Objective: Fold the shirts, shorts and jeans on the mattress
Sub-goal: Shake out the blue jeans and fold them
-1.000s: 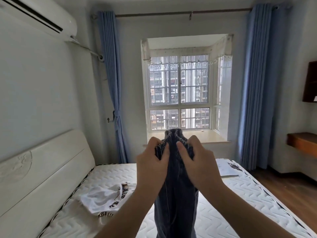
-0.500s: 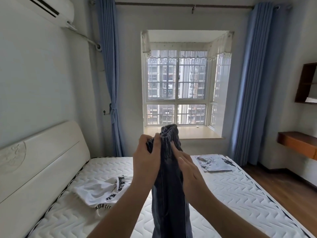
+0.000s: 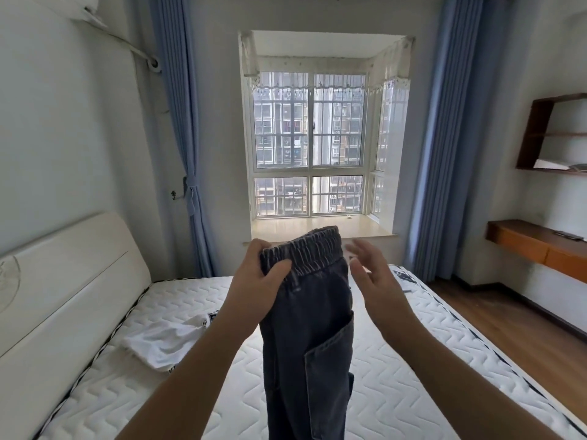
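Above the mattress, mid-frame, dark blue denim jeans with a gathered elastic waistband (image 3: 309, 315) hang in the air. Waistband is at the top, legs drop straight down out of frame, so the long axis is vertical; the waist edge tilts up toward the right. A patch pocket shows on the right side of the hanging cloth, and the legs look already laid one on the other, though the lower part is cut off.

Left hand (image 3: 257, 287) pinches the left end of the waistband, thumb in front and fingers curled behind. Right hand (image 3: 373, 281) is just beside the right end of the waistband, fingers spread and loose, apparently not touching the cloth and holding nothing.

Step in hand, judged: lining up the jeans held aloft before folding. Next move likely calls for the right hand to take the free waistband corner so the cloth hangs square, then lower it flat onto the white quilted mattress (image 3: 397, 360) for the cross folds.

Further out: a crumpled white shirt with black lettering (image 3: 165, 341) lies on the mattress near the cream padded headboard (image 3: 63, 281), unfolded. Some printed cloth or paper shows past the right hand; cannot tell what.
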`<state>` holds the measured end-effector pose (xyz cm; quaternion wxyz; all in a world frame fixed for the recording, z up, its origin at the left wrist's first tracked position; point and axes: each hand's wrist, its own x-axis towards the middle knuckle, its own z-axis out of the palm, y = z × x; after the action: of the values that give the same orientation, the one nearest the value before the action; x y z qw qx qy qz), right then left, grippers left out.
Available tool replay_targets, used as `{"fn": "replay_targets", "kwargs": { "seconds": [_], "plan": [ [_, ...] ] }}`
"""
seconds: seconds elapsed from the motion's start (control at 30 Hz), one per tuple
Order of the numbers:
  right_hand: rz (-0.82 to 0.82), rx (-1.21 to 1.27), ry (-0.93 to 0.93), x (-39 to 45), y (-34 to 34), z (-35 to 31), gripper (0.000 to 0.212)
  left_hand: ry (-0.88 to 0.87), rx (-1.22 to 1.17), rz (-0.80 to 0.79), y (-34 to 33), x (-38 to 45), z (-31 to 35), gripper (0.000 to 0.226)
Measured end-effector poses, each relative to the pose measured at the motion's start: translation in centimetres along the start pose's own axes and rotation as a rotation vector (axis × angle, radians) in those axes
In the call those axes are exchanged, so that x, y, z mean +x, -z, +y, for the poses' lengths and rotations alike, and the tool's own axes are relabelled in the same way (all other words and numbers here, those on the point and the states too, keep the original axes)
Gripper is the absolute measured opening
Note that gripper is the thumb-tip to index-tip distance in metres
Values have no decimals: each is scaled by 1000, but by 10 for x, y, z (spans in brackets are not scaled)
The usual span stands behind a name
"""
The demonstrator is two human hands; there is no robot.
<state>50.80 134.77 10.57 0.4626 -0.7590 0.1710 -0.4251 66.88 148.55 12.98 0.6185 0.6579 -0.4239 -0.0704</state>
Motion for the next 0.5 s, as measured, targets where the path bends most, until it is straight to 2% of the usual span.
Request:
{"fn": "replay_targets", "kwargs": {
  "seconds": [0.07,0.13,0.17,0.27,0.37,0.5],
  "plan": [
    [-151,51,-101,8,9,9,66,-40,-81,-51,7,-5,4,13],
    [-314,117,-173,14,14,19,60,-77,-122,-117,13,-9,9,12],
    [-338,137,-199,16,16,20,53,-93,-132,-148,15,-11,11,12],
    [-265,196,-236,18,13,16,40,-149,-111,-192,18,-15,11,15],
    [-179,101,-193,21,11,9,38,-175,-54,-262,26,-16,6,20],
    [-63,-30,-119,25,9,0,33,-202,74,-400,47,-9,0,42]
  ]
}}
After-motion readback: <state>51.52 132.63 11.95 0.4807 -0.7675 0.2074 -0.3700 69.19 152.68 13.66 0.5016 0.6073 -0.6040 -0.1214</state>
